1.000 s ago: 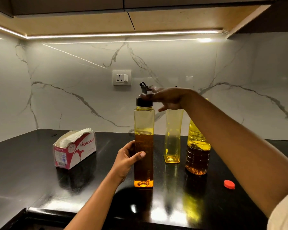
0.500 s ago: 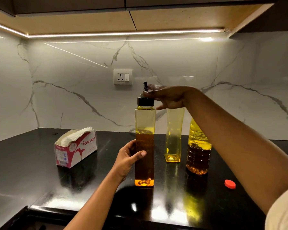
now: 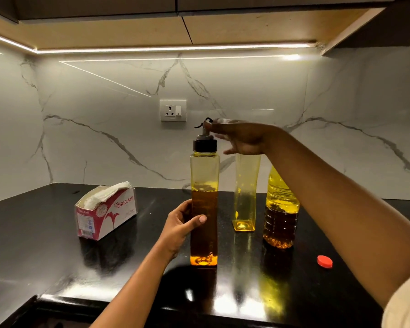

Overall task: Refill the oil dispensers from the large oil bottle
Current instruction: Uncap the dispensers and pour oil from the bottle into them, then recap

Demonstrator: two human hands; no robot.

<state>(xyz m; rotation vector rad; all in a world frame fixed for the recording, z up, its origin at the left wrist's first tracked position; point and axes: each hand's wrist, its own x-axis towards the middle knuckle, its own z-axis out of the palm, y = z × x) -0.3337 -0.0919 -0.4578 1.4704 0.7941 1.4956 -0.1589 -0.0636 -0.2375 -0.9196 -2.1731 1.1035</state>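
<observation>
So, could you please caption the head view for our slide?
Left hand grips the tall square yellow plastic oil dispenser while the right hand touches its black spout cap.

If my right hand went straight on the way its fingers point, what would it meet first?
Your right hand points leftward; its blurred fingers are at the black spout of the capped dispenser, so that comes first. They seem to touch it, though depth is unclear.

Warm under-cabinet strip light [image 3: 175, 49], countertop [image 3: 223, 304] glare
</observation>
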